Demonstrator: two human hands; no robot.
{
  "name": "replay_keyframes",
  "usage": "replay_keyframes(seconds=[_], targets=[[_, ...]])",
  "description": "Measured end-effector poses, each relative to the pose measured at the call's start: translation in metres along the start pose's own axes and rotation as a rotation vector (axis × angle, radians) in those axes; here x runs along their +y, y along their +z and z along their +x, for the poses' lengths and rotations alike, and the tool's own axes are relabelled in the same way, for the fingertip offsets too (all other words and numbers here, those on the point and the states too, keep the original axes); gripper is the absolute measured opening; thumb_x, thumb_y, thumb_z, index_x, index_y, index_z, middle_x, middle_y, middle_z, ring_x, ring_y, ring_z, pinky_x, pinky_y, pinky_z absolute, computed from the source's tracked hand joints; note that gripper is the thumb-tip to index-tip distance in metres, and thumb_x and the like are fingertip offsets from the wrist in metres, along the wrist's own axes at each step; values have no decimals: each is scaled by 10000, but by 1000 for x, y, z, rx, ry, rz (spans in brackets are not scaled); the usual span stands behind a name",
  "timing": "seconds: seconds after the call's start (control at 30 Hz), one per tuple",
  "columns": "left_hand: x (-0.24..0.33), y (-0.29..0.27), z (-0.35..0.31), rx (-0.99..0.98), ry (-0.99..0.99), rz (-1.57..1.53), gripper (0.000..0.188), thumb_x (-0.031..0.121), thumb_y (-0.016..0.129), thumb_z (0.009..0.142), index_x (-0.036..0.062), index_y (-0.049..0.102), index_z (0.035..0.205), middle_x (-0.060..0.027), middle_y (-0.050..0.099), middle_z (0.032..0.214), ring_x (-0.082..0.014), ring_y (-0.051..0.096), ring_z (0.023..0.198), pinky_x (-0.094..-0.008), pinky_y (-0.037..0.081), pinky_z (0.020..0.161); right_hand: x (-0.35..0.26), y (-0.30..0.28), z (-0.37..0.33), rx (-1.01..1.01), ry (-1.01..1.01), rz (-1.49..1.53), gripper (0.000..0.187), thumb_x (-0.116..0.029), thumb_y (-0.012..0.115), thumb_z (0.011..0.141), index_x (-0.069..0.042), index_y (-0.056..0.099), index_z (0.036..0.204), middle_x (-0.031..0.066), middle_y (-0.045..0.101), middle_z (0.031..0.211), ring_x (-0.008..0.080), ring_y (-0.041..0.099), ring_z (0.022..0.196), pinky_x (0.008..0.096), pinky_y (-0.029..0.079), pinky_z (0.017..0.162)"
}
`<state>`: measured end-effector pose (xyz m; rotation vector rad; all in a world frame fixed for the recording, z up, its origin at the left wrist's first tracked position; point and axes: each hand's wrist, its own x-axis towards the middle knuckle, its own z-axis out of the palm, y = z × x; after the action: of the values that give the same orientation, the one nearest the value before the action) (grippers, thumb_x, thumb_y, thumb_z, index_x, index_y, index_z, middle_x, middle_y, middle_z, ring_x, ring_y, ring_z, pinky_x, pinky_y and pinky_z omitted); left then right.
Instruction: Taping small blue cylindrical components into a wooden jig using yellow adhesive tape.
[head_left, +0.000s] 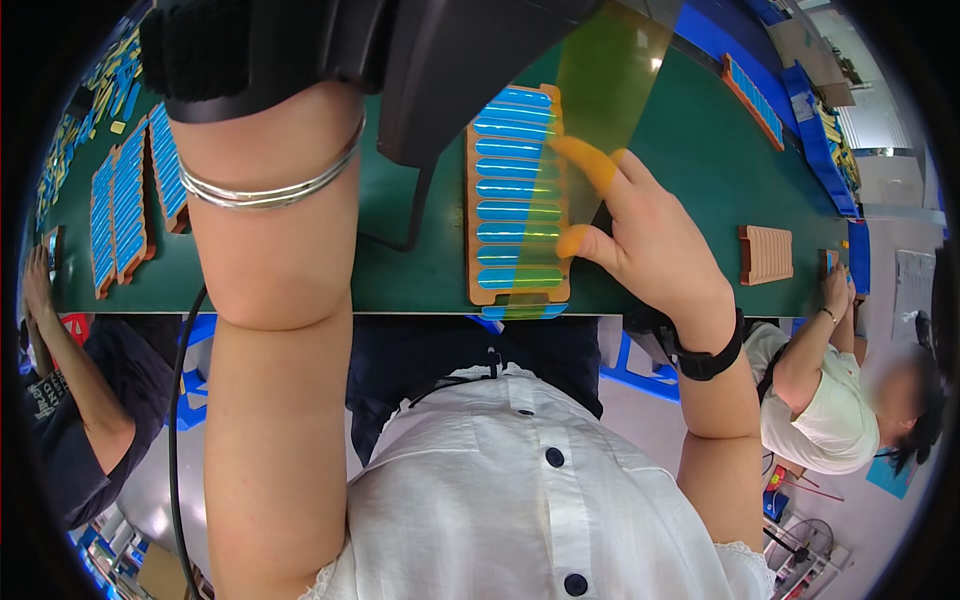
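A wooden tray point(482, 297) with curved notches stands on the green table in front of me, filled with a row of shiny blue strips point(500, 210). My right hand point(650, 225) is at the tray's right side, thumb and index finger apart, their orange-yellow tips at its edge. Whether they press on the tray is hard to tell. My left forearm, with silver bangles point(270, 190), reaches up to a black device point(270, 50) that hides the hand. A see-through yellow band point(610, 75) crosses the tray's right part. Another blue strip point(525, 312) lies at the table's front edge.
More filled trays point(120, 215) stand on the left, beside a pile of blue and yellow pieces point(115, 90). On the right are an unfilled-looking tray point(766, 255), a filled tray point(752, 100) and a blue bin point(820, 140). Co-workers' hands point(838, 290) work at both sides.
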<state>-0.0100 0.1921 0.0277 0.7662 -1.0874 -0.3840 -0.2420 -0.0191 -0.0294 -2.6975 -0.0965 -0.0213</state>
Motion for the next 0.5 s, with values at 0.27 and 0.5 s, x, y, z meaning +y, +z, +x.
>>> replay_keyframes(seconds=[0.27,0.5], targets=[[0,-5,-1,0,29,28,571,477,410,1012,-53,556,1164,-129,631,1155,-236,608,1027,-389,449,954,1,-1,9,-31,1,-86,773,-611,651,814,-187,461,1432,174,549,902,372,593,746,423,494,671],[2,-11,-6,13,58,60,564,469,409,1015,-54,557,1164,-129,630,1157,-234,608,1027,-383,452,951,-4,-21,21,-81,6,-149,729,-588,661,824,-219,472,1424,182,587,817,375,615,732,433,496,660]])
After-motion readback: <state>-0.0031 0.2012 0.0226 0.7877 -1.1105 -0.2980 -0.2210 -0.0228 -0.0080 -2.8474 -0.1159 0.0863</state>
